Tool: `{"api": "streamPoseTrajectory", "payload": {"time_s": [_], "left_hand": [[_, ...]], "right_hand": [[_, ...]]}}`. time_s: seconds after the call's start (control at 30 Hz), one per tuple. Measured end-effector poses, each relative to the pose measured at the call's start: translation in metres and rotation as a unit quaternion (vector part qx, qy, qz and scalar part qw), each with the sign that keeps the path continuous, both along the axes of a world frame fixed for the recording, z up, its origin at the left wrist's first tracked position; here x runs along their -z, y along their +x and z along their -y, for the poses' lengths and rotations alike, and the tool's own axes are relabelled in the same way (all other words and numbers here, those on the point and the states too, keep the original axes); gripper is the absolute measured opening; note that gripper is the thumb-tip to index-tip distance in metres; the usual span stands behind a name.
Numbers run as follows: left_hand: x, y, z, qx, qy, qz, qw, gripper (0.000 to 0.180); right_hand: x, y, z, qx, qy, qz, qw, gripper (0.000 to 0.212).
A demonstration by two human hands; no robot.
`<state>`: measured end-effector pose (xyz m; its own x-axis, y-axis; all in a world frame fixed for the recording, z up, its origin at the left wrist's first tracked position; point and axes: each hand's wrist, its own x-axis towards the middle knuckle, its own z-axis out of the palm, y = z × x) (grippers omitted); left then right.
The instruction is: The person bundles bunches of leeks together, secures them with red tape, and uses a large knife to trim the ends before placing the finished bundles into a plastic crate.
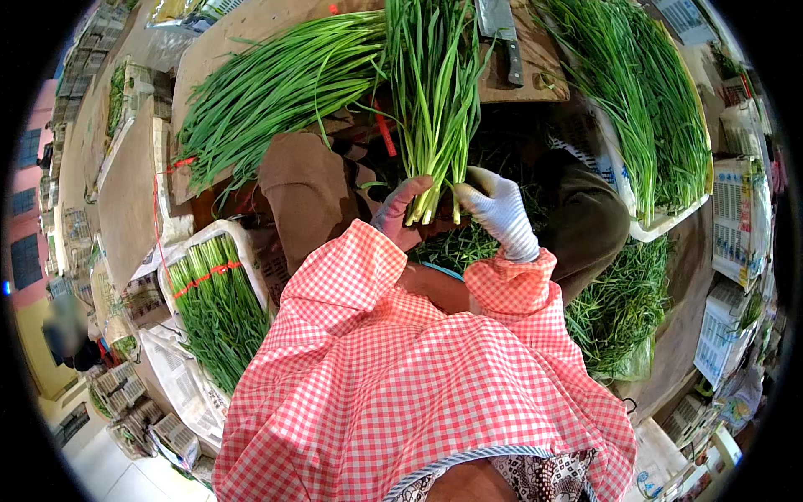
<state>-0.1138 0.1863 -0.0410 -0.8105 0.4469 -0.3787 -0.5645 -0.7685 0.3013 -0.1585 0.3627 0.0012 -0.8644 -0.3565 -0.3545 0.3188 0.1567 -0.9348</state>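
A bunch of garlic chives (432, 109) lies in front of me, its leaves over the board and its pale stem ends toward my body. My left hand (401, 211), in a dull pinkish-grey glove, is closed on the left side of the stems near their ends. On the other side my right hand (502, 213), in a white and bluish knit glove, pinches the stems between thumb and fingers. A large loose pile of chives (284, 96) spreads over the board to the left. A cleaver (502, 38) with a dark handle rests just right of the bunch's leaves.
A white crate of chives (644, 109) stands at the right. Bundles tied with red bands (209, 276) fill a white foam box (242, 238) at the lower left. Loose green trimmings (623, 309) heap at my right. The brown board (535, 67) lies beyond my knees.
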Motion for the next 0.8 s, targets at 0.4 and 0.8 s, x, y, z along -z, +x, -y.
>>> {"api": "streamPoseTrajectory", "payload": {"time_s": [0.4, 0.8], "left_hand": [[-0.013, 0.004, 0.006, 0.040, -0.282, 0.050, 0.957, 0.038], [-0.013, 0.009, -0.010, -0.020, -0.159, 0.049, 0.986, 0.031]], "right_hand": [[-0.006, -0.006, -0.021, 0.088, 0.076, 0.004, 0.993, 0.023], [-0.007, 0.005, -0.020, 0.127, 0.145, -0.202, 0.960, 0.030]]}}
